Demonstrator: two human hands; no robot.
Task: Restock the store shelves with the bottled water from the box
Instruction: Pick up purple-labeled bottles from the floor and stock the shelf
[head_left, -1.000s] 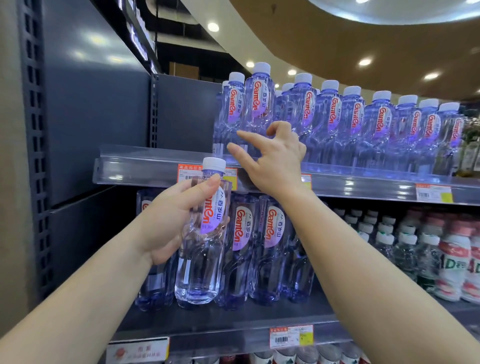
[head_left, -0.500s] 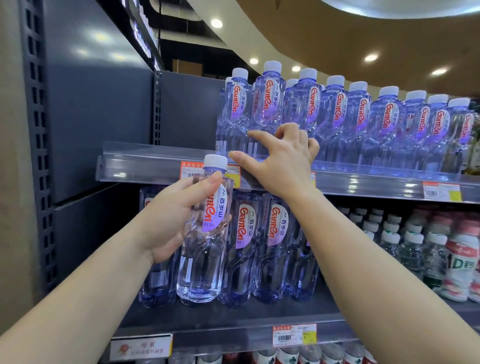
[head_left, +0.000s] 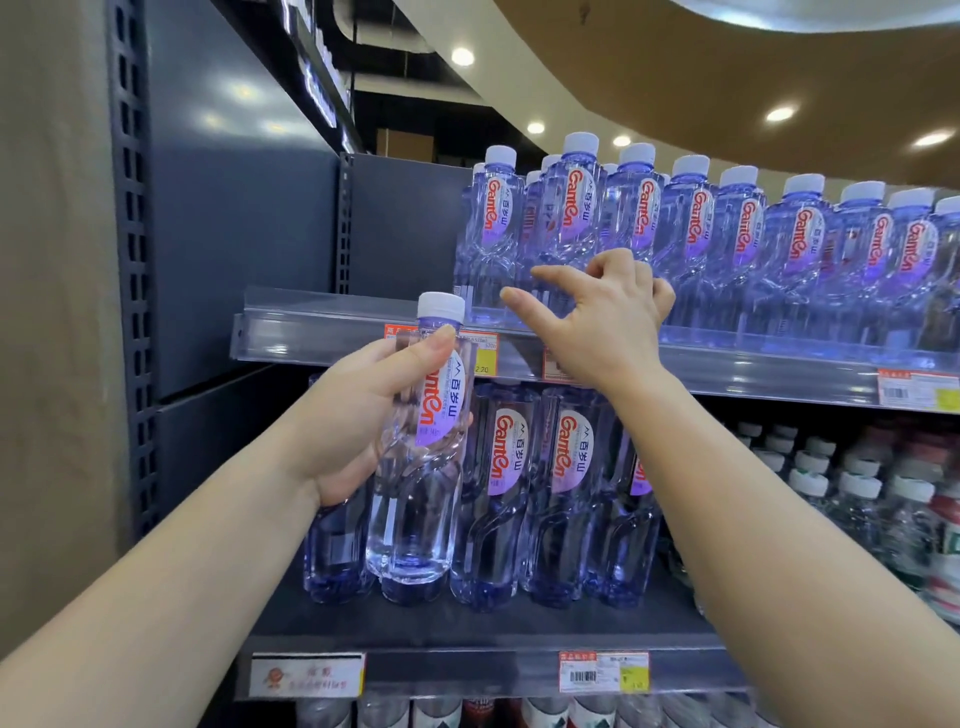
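My left hand grips a clear water bottle with a white cap and a purple Ganten label, held upright in front of the middle shelf. My right hand hovers at the front rail of the upper shelf, fingers spread, just in front of the base of a shelved bottle and holding nothing. A row of the same bottles fills the upper shelf to the right. Several more bottles stand on the middle shelf behind the held one. The box is out of view.
The left end of the upper shelf, against the dark back panel, holds no bottles. A slotted upright borders the unit on the left. Other white-capped drinks crowd the middle shelf at right. Price tags line the shelf edges.
My right hand has slipped off the shelved bottle and dropped slightly toward the shelf rail, fingers opening. The left hand with its bottle has held nearly still while the view shifted a little.
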